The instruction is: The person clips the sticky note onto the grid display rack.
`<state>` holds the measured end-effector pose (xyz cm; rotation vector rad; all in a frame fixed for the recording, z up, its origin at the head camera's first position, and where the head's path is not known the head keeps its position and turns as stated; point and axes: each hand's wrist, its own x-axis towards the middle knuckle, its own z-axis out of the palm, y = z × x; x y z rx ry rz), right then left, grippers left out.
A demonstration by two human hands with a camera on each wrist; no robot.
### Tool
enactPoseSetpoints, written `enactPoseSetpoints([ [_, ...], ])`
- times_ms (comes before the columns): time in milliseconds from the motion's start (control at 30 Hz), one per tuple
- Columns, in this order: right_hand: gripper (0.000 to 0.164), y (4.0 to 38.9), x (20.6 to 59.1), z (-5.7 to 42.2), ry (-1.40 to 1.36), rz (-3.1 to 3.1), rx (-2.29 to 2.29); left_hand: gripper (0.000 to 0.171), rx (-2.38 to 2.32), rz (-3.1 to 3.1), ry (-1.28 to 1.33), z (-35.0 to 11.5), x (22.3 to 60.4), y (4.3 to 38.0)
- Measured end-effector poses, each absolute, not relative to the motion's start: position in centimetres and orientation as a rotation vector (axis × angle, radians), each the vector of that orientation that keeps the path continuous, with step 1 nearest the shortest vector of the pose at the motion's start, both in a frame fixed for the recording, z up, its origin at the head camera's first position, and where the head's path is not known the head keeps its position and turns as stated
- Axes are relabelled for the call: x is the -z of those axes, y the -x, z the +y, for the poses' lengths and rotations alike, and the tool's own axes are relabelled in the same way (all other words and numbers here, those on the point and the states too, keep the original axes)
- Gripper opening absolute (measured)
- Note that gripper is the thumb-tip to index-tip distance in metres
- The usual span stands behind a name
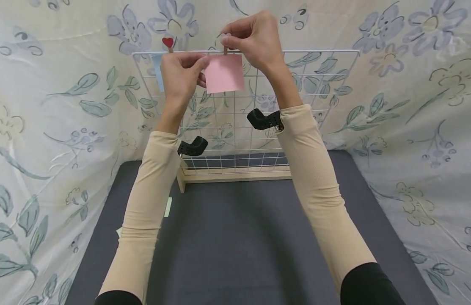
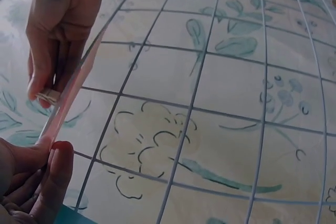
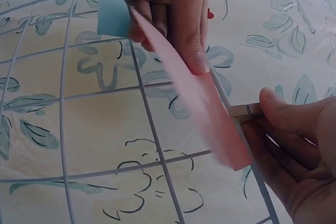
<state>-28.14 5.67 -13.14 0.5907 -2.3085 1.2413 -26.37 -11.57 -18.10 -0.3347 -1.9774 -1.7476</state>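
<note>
A pink paper note (image 1: 225,74) hangs against the top wire of a white wire grid (image 1: 315,51). My left hand (image 1: 180,76) pinches the note's left edge between thumb and fingers. Above the note, my right hand (image 1: 258,40) grips a small wooden clothespin (image 3: 244,110) between thumb and fingers. In the right wrist view its jaws reach over the top wire at the note's upper edge. A light blue note (image 1: 158,72) hangs on the grid behind my left hand, under a clip with a red heart (image 1: 168,42).
The grid stands in a wooden base (image 1: 235,176) at the back of a dark grey table (image 1: 235,241). A pale green slip (image 1: 168,206) lies beside my left forearm, and a whitish paper corner (image 1: 119,231) shows past it. Floral cloth (image 1: 410,140) hangs behind and at both sides.
</note>
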Motion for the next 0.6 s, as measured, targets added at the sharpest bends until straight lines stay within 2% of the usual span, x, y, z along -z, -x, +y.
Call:
enactPoseSetpoints([
  [600,0.027,28.0,13.4,6.7,-0.641,-2.367,-1.25,0.019,1.907,-1.819,0.313,-10.3,18.3,26.0],
])
